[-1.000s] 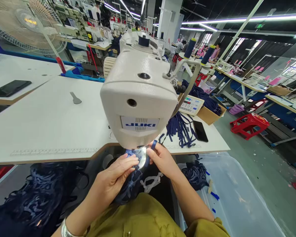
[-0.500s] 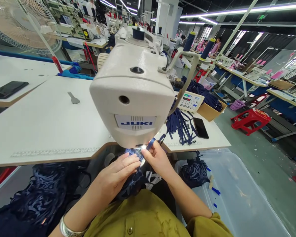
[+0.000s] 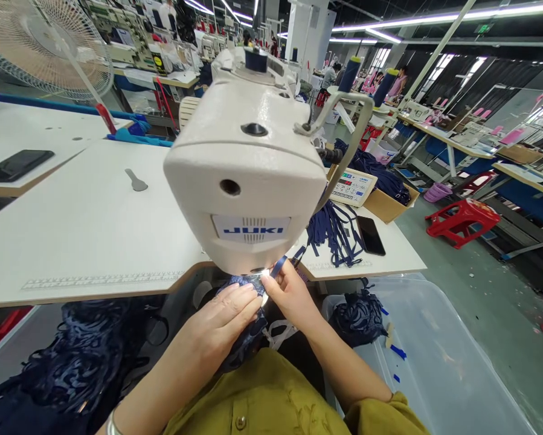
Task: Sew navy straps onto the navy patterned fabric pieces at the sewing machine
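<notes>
A white sewing machine (image 3: 246, 163) stands in the middle, its head hiding most of the needle area. Below it, lit by a small lamp, is dark blue lacy fabric (image 3: 241, 281). My left hand (image 3: 230, 311) lies on this fabric, fingers together and pressing it. My right hand (image 3: 292, 293) pinches a narrow blue strap (image 3: 278, 266) at the right of the needle area, its thumb beside the lit spot. More of the dark blue fabric hangs below my left hand, over my lap.
Blue straps (image 3: 332, 232), a phone (image 3: 369, 235) and a control panel (image 3: 353, 186) sit right of the machine. Dark garments (image 3: 76, 356) fill the lower left. A clear bin (image 3: 438, 356) holds a dark bundle (image 3: 359, 318). A metal piece (image 3: 136, 180) lies on the left tabletop (image 3: 85, 229).
My left hand has shifted slightly forward and right with the fabric, which now bunches more beside its fingers. My right hand keeps its pinch on the strap, nearly unmoved.
</notes>
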Demonstrator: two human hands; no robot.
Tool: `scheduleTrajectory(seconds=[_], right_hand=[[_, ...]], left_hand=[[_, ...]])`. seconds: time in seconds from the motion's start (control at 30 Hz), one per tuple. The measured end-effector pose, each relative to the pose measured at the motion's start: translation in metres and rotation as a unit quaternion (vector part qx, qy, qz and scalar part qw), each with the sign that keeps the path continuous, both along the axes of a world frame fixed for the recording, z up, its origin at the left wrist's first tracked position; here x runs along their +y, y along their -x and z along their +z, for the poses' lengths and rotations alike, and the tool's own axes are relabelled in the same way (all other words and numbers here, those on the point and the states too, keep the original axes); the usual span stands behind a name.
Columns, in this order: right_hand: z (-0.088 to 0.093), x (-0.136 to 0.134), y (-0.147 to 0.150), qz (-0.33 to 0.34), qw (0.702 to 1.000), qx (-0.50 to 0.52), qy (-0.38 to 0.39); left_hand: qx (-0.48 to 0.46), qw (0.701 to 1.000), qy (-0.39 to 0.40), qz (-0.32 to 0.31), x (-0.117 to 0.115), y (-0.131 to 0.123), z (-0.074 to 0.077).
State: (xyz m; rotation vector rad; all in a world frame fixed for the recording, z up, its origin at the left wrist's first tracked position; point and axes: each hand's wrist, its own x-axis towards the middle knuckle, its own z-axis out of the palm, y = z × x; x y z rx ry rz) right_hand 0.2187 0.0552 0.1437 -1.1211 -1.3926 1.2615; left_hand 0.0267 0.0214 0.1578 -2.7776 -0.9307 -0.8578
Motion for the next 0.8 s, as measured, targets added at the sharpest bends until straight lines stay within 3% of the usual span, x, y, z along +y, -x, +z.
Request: scheduleTrajectory(seconds=[0.23,0.43,0.6,0.8], right_hand=[[0.012,0.017,-0.006,0.026,0.999,0.026,0.019],[0.025,0.043,0.001,0.025,0.992,-0.101,-0.067],[0.02,0.053,0.004,0.003,0.982,-0.159,-0.101],[0.013,0.058,0.006,-0.008,0.975,-0.189,-0.116]], left_hand=[[-0.016,0.998,-0.011,0.056,-0.002,-0.011,0.017],[-0.011,0.995,-0.036,0.094,-0.003,-0.019,0.018],[-0.011,0.987,-0.051,0.149,-0.004,-0.027,0.017],[-0.01,0.984,-0.053,0.17,-0.005,-0.033,0.018]])
